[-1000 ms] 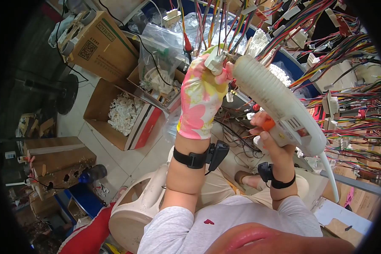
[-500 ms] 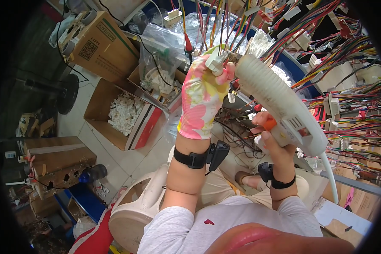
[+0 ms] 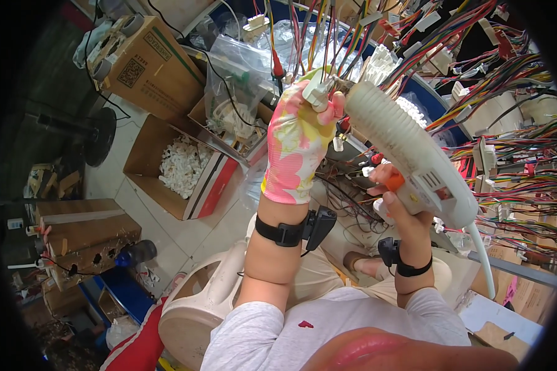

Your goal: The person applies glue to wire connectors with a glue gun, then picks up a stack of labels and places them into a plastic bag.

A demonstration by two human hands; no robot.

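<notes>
The white connector (image 3: 315, 93) sits far centre, pinched in the gloved left hand (image 3: 298, 133). Just right, the tool (image 3: 408, 145) is gripped by the bare right hand (image 3: 405, 214) at its orange trigger (image 3: 394, 182). A right-wrist slip could knock the connector askew or snag wires (image 3: 405, 59).

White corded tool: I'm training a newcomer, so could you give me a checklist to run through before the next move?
1. White tool gripped: ok, the right hand has hold of it.
2. White connector held: ok, the left hand pinches it.
3. Both hands gloved: not ok, a floral glove is on the left, the right is bare.
4. Orange trigger released: cannot tell, the right hand is at it and its travel does not show.
5. Barrel end clear of the left hand: cannot tell, they look very close in this single view.
</notes>
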